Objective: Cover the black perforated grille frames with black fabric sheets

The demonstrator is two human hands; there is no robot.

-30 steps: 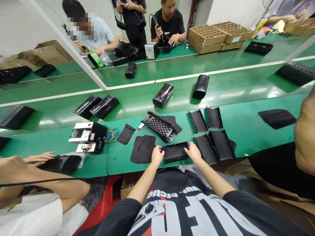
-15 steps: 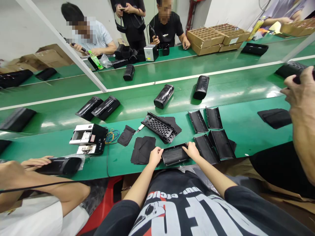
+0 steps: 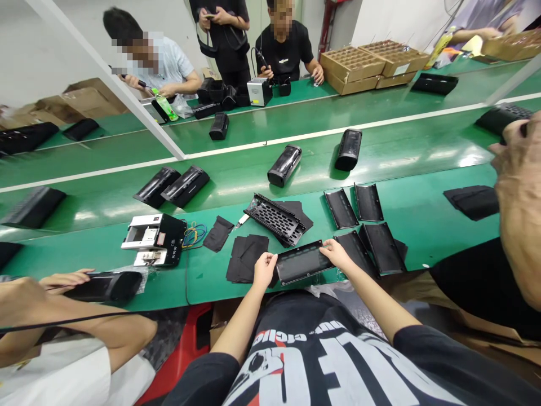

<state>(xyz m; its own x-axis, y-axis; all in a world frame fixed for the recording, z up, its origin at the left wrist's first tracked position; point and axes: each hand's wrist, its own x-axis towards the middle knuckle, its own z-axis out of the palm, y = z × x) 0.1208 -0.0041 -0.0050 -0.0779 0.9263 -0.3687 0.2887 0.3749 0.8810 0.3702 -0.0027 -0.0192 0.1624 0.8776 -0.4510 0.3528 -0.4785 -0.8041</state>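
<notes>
Between my hands is a black curved plastic panel (image 3: 302, 265), tilted near the bench's front edge with its hollow inner side facing up. My left hand (image 3: 265, 268) grips its left end, thumb on the rim. On the far right corner, my right hand (image 3: 337, 254) pinches the edge. Black sheets (image 3: 246, 259) lie stacked just left of the panel. Beyond it rest perforated black panels (image 3: 276, 219) on more dark sheets. Several similar curved panels (image 3: 384, 248) lie to the right, some overlapping.
A white-and-black machine (image 3: 154, 239) with coiled wires stands left. Black housings (image 3: 284, 166) sit on the green conveyor (image 3: 240, 163). A co-worker's hand (image 3: 63, 279) holds a housing at left; another person's arm (image 3: 522, 208) reaches in at right. Partitioned cartons (image 3: 353, 70) stand across the line.
The panel has risen slightly and tilted, its right end higher. My right hand has moved up and right along its edge. Housings on the conveyor have shifted slightly right.
</notes>
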